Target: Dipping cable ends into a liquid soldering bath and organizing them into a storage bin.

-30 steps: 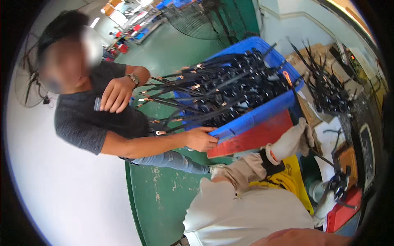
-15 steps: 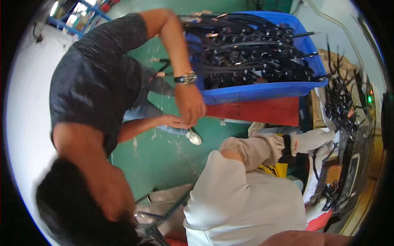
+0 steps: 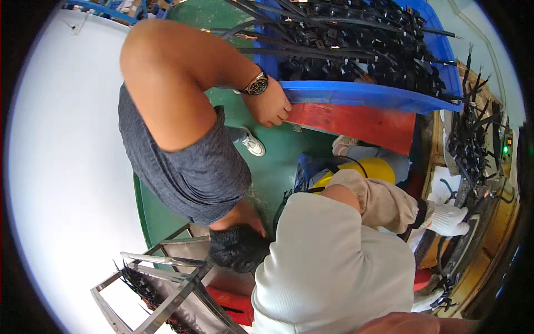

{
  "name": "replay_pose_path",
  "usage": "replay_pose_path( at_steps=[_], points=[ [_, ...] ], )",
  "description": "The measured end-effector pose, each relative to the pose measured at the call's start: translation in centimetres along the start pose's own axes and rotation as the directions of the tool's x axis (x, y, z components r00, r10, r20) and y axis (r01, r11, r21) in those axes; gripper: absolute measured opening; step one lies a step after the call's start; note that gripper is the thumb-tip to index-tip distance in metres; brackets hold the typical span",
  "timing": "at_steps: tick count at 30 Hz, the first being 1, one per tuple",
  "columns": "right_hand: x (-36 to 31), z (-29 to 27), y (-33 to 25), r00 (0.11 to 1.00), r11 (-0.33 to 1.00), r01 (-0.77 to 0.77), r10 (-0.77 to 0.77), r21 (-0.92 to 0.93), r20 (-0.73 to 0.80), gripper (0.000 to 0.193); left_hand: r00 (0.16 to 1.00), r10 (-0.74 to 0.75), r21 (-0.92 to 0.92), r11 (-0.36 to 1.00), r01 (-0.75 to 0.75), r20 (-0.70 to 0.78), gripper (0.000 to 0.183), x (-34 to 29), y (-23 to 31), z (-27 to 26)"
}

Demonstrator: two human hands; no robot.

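Observation:
My left hand (image 3: 448,220) wears a white knit glove, with a beige oversleeve on the forearm. It is at the worktable edge on the right, its fingers curled. A black cable (image 3: 439,256) hangs from beneath the glove and seems gripped in it; the fingertips are partly hidden. Just beyond the hand lies a tangle of black cables (image 3: 470,136) with bare metal ends. My white-sleeved shoulder (image 3: 328,256) fills the lower middle. My right hand does not show.
On the left a co-worker in a dark shirt (image 3: 189,161) bends low, one hand (image 3: 271,106) at the corner of a blue crate (image 3: 361,92) full of black cables. A red panel (image 3: 356,125) is beneath it. A metal-framed cart (image 3: 161,289) stands at the lower left.
My left hand has moved down along the worktable edge, and its fingers now look curled. The co-worker has bent lower, one hand now by the crate corner. The whole view has shifted.

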State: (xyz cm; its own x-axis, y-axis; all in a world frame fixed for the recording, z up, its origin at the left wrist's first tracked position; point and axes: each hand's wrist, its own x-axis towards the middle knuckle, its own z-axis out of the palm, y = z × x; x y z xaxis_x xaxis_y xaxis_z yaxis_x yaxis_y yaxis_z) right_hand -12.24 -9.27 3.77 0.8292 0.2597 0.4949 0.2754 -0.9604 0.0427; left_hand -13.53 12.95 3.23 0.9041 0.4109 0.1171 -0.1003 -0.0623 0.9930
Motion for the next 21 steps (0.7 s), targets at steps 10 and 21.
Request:
replay_pose_path(
  at_steps=[10,21],
  points=[
    [-3.6,-3.5,-4.2,0.900,0.843,-0.346,0.174,-0.412,-0.400,0.025,0.978,0.125,-0.031,0.992,-0.121,0.165,0.040,0.6,0.8,2.3],
    [-9.5,-4.3,-14.0,0.593,0.431,-0.759,0.149,-0.488,-0.791,0.028,0.984,0.171,-0.037,0.985,-0.170,0.052,0.038,1.5,-0.5,3.8]
  ],
)
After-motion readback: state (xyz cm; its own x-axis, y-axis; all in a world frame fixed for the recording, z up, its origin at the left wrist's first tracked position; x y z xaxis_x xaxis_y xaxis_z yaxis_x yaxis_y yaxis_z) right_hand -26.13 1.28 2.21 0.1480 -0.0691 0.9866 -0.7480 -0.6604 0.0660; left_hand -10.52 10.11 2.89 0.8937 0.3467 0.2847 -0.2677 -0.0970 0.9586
